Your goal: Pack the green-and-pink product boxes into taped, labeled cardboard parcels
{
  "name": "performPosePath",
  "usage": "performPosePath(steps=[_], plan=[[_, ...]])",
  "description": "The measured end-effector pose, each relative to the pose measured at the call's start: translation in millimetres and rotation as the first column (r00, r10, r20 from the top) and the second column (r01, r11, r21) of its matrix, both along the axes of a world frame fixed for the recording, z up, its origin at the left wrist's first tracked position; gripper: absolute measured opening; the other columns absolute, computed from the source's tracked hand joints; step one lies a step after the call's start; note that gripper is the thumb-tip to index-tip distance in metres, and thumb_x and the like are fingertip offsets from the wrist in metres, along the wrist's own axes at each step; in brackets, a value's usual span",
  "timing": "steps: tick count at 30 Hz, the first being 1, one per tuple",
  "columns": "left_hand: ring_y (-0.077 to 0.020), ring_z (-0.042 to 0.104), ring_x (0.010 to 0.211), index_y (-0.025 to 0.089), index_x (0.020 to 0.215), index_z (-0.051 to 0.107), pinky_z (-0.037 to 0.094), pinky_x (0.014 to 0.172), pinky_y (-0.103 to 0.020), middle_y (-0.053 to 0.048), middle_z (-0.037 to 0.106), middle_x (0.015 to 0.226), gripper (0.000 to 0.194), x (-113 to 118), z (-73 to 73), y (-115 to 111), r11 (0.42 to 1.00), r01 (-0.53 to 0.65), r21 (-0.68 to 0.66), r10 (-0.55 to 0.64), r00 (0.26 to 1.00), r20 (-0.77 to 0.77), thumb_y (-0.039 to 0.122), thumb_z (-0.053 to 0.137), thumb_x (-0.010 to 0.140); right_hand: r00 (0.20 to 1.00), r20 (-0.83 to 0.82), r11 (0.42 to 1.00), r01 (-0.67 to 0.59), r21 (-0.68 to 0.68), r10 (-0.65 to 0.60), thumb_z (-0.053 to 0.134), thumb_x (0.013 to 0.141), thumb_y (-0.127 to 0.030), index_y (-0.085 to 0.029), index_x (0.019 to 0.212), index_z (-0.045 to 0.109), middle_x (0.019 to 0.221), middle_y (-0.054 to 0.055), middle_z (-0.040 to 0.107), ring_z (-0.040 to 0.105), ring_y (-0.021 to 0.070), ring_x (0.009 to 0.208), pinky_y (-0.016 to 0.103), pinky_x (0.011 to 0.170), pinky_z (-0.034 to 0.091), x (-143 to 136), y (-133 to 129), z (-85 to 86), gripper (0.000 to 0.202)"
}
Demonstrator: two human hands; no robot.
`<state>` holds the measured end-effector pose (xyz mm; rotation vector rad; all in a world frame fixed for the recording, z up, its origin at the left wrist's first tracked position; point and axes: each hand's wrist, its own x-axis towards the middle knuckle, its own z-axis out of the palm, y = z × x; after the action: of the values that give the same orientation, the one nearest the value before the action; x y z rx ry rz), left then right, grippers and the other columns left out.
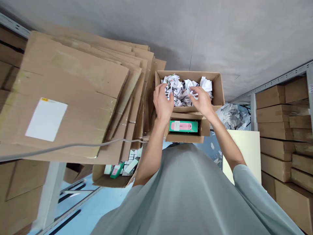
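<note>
Nearest, a green and pink rectangular box (183, 126) was contained in a small brown cardboard carton (186, 138). Beyond it, the left hand (164, 101) and right hand (201, 100) were held open, fingers curved, equally near to crumpled white paper (180, 92) between and beneath them, inside a long brown cardboard box (218, 88) placed lengthwise left to right.

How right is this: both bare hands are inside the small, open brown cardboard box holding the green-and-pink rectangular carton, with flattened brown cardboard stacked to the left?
Wrong box. The head view shows the left hand and right hand over the larger, open brown cardboard box of crumpled white paper, just beyond the small box. The green-and-pink carton and flattened cardboard are as stated.
</note>
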<state>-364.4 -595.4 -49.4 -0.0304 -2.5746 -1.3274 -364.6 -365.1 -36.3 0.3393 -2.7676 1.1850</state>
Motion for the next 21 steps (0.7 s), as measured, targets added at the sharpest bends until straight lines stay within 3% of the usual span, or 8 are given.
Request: performPosePath(steps=[5, 9, 14, 21], plan=[[-0.0372, 0.056, 0.158, 0.023, 0.158, 0.061, 0.041, 0.138, -0.053, -0.017, 0.064, 0.162, 0.059, -52.9, -14.7, 3.3, 0.99, 0.012, -0.143, 0.007, 0.991, 0.136, 0.023, 0.07, 0.1, 0.991, 0.062, 0.983, -0.127, 0.133, 0.12, 0.063, 0.112, -0.052, -0.021, 0.162, 0.06, 0.152, 0.018, 0.07, 0.068, 0.0375, 0.141, 0.057, 0.125, 0.053, -78.0, -33.3, -21.1, 0.059], [-0.0391, 0.06, 0.151, 0.025, 0.154, 0.067, 0.044, 0.133, -0.058, -0.017, 0.068, 0.153, 0.061, -65.0, -30.0, 4.2, 0.974, 0.1, -0.201, -0.06, 0.979, 0.196, 0.013, 0.071, 0.095, 0.974, 0.124, 0.955, -0.213, 0.204, 0.191, 0.059, 0.112, -0.04, -0.022, 0.162, 0.06, 0.152, 0.018, 0.069, 0.066, 0.0381, 0.143, 0.059, 0.125, 0.052, -104.6, -50.5, -26.3, 0.053], [-0.0372, 0.064, 0.143, 0.025, 0.137, 0.077, 0.049, 0.128, -0.053, -0.016, 0.069, 0.144, 0.046, -54.7, -31.4, 5.6, 0.978, 0.078, -0.194, -0.049, 0.988, 0.15, 0.011, 0.074, 0.094, 0.984, 0.113, 0.955, -0.164, 0.249, 0.139, 0.062, 0.111, -0.038, -0.024, 0.149, 0.069, 0.142, 0.016, 0.071, 0.07, 0.0376, 0.132, 0.056, 0.118, 0.056, -92.9, -52.7, -22.9, 0.041], [-0.0252, 0.076, 0.12, 0.021, 0.111, 0.079, 0.06, 0.11, -0.036, -0.01, 0.076, 0.125, 0.015, -32.2, -1.3, 1.5, 0.997, 0.049, -0.055, -0.048, 0.998, 0.03, 0.016, 0.067, 0.104, 0.997, -0.005, 0.997, -0.079, 0.004, 0.079, 0.062, 0.114, -0.053, -0.026, 0.122, 0.078, 0.122, 0.009, 0.073, 0.071, 0.0284, 0.116, 0.046, 0.112, 0.06, -56.1, -42.0, -0.9, 0.032]])
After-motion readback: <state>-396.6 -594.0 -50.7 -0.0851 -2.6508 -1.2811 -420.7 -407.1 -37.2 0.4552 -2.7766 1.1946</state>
